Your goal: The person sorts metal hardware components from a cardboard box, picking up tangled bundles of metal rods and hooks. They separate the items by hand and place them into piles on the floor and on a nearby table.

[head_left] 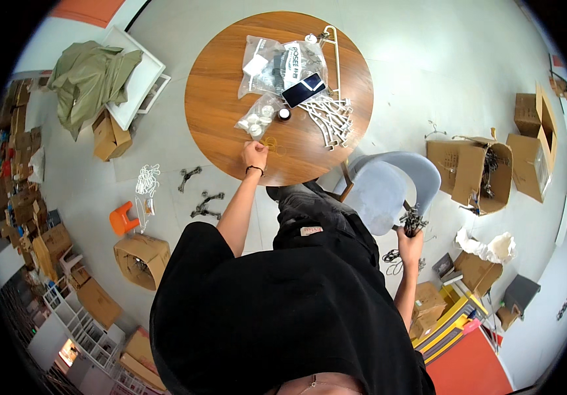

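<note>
Bundling seems underway: right grip (410, 245) clasps dark metal pieces (414, 221); left grip (255, 155), hold unclear, should lift a rubber band (271, 141).

- One left hand (254, 155)
- One right hand (410, 245)
- One dark metal bundle (413, 221)
- At least two clear bags (258, 120)
- One phone (300, 93)
- One round table (214, 85)
- One blue-grey chair (372, 197)
- One orange stool (121, 216)
- One green cloth (89, 82)

Black short-sleeved T-shirt (277, 309), faded dark trousers (313, 209), dark left-wrist bracelet (254, 168), thin necklace (314, 382).
</note>
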`<act>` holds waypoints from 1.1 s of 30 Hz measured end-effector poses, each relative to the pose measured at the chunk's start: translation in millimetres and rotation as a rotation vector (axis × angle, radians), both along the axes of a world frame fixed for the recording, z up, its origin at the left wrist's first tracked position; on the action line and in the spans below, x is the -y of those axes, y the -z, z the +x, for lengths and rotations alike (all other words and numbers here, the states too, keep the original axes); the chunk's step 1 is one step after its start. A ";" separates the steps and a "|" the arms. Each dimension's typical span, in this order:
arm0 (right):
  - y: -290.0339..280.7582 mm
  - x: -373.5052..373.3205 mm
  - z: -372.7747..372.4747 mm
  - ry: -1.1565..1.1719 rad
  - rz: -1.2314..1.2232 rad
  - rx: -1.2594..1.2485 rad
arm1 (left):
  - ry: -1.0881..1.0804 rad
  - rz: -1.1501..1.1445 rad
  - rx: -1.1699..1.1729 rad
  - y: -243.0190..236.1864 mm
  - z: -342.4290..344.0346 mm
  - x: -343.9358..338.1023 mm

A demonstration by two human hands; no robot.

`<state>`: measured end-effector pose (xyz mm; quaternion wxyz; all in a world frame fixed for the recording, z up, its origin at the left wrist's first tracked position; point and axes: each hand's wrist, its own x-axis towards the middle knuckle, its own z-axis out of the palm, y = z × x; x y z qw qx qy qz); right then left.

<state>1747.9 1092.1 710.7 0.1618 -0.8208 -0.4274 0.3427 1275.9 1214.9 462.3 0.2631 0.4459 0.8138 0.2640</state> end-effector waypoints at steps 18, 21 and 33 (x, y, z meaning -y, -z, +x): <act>-17.2 -54.1 -69.0 -0.250 0.056 -0.201 | -0.010 0.108 1.474 -195.8 43.5 33.3; -32.5 -54.3 -77.2 -0.279 0.075 -0.192 | 0.064 0.063 1.479 -224.2 52.1 29.7; -72.6 -55.9 -105.3 -0.329 0.128 -0.272 | 0.441 0.267 2.351 -308.3 91.8 22.9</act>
